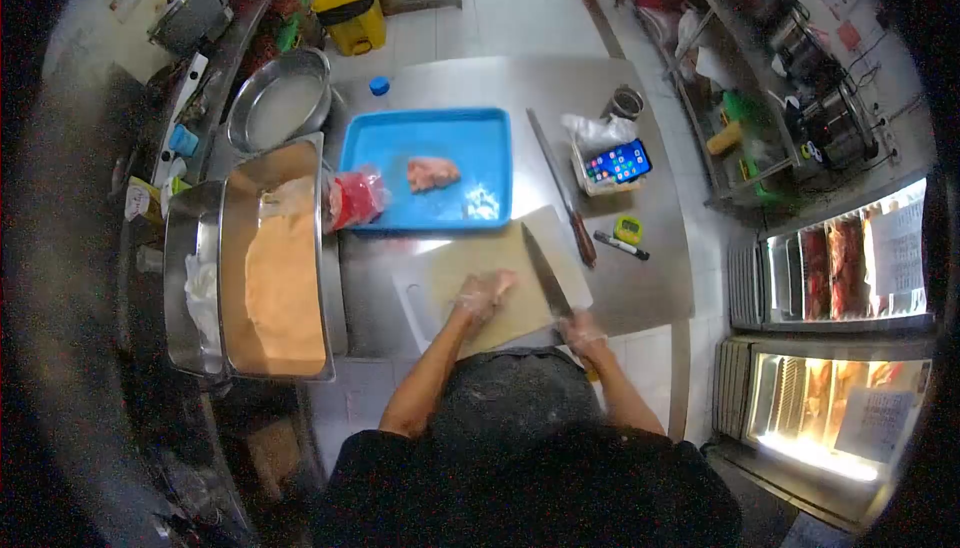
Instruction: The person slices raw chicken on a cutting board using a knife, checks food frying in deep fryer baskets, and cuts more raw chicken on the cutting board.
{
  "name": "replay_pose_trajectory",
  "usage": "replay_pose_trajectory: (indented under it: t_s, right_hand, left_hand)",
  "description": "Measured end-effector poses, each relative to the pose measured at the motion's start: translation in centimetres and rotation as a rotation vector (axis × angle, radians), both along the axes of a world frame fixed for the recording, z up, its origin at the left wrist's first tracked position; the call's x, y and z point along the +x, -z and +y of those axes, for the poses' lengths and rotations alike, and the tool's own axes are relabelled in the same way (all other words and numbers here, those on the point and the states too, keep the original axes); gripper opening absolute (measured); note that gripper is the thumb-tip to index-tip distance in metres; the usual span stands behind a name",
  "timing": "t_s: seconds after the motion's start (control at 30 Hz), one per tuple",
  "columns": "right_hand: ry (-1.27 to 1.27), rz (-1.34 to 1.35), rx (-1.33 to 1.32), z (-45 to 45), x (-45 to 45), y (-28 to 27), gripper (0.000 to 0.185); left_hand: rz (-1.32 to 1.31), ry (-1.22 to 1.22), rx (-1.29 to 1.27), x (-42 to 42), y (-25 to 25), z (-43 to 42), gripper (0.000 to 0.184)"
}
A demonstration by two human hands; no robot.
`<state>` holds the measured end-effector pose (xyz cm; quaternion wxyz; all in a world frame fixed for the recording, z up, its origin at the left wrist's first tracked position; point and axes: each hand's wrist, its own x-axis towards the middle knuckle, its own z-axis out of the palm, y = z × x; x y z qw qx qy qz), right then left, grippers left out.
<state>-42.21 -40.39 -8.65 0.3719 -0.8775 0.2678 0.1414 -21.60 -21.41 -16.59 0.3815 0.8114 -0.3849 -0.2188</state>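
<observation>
My left hand (478,298), in a clear plastic glove, is closed on a small piece of pale pink raw meat (505,280) on the cutting board (465,254). My right hand (579,331), also gloved, grips a large kitchen knife (545,273) by its handle. The blade points away from me along the board's right side, apart from the meat. Beyond the board sits a blue tray (380,148) with another lump of raw meat (432,174) in it. A red-and-clear plastic bag (357,198) overlaps the tray's left edge.
To the left are a deep metal pan of orange powder (275,288), a narrower metal pan (190,323) and a round basin (280,108). Right of the tray lie a long wooden-handled steel tool (560,188), a phone (617,162), a green timer (628,230) and a marker (620,245).
</observation>
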Motion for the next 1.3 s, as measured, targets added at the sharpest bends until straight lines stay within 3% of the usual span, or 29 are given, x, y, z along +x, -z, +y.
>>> replay_pose_trajectory:
  t_s: [0.1, 0.17, 0.2, 0.27, 0.3, 0.33, 0.4, 0.53, 0.63, 0.7, 0.77, 0.87, 0.97, 1.0, 1.07, 1.1, 1.2, 1.3]
  right_hand:
    - [-0.119, -0.095, -0.07, -0.3, -0.9, 1.4, 0.038]
    - [-0.154, -0.092, -0.038, 0.4, 0.1, -0.8, 0.03]
    - [-0.213, 0.111, -0.093, 1.3, 1.4, -4.0, 0.031]
    - [-0.292, 0.112, -0.087, 1.5, 2.4, -3.1, 0.031]
    - [-0.326, 0.113, -0.086, 1.6, 2.3, -2.3, 0.031]
    - [-0.418, -0.002, -0.192, 1.4, 1.9, -0.4, 0.029]
    - [-0.316, 0.077, -0.213, 1.8, 2.3, -0.5, 0.029]
    - [-0.26, 0.091, -0.189, 1.3, 2.4, -1.5, 0.029]
    - [-0.224, 0.243, -0.206, 0.8, 2.2, -2.7, 0.032]
    - [-0.26, 0.343, -0.172, 0.3, 2.9, -4.5, 0.035]
    - [-0.263, 0.378, -0.178, 0.6, 3.1, -5.9, 0.034]
    - [-0.285, 0.159, -0.214, 1.0, 2.7, -4.4, 0.029]
    - [-0.234, 0.058, -0.293, 2.0, 3.7, -3.3, 0.036]
    - [-0.198, 0.045, -0.326, 2.4, 3.9, -2.7, 0.04]
    - [-0.207, -0.357, -0.311, 2.8, 4.6, -3.1, 0.043]
    - [-0.208, -0.556, -0.301, 3.0, 5.0, -3.5, 0.045]
    - [-0.113, -0.333, 0.276, 3.9, 7.8, -6.7, 0.042]
    - [0.022, -0.152, 0.626, 3.8, 9.4, -9.0, 0.031]
  left_hand:
    - [0.803, -0.32, 0.023, -3.0, 5.3, 0.1, 0.024]
    - [0.619, -0.313, 0.169, -3.2, -0.7, -0.2, 0.024]
    - [0.523, -0.308, 0.246, -3.1, -3.1, 0.0, 0.026]
    - [0.179, -0.128, 0.403, -2.4, -2.3, 0.3, 0.026]
    - [0.214, -0.142, 0.41, -2.5, -1.9, 0.6, 0.027]
    - [0.248, -0.157, 0.417, -2.4, -5.4, 0.5, 0.029]
    - [0.262, -0.089, 0.425, -1.9, -0.1, 2.2, 0.031]
    - [0.217, 0.053, 0.548, -1.0, -2.6, 4.1, 0.03]
    - [-0.059, 0.098, 0.522, -1.4, -1.4, 7.4, 0.032]
    - [-0.075, 0.084, 0.395, -1.7, -1.0, 8.8, 0.03]
    - [0.212, -0.134, 0.343, -2.4, -7.4, 7.4, 0.029]
    - [0.631, -0.33, 0.004, -3.5, -12.4, 5.2, 0.029]
    - [0.669, -0.38, -0.162, -4.2, -11.8, 4.3, 0.029]
    - [0.588, -0.354, -0.089, -4.2, -11.7, 4.3, 0.027]
    - [0.426, -0.299, 0.054, -4.1, -13.9, 3.7, 0.024]
    - [0.396, -0.308, 0.0, -4.4, -14.4, 3.5, 0.024]
    - [0.349, -0.305, -0.084, -5.5, -15.9, 2.8, 0.024]
    - [0.384, -0.279, -0.07, -5.2, -17.0, 2.8, 0.021]
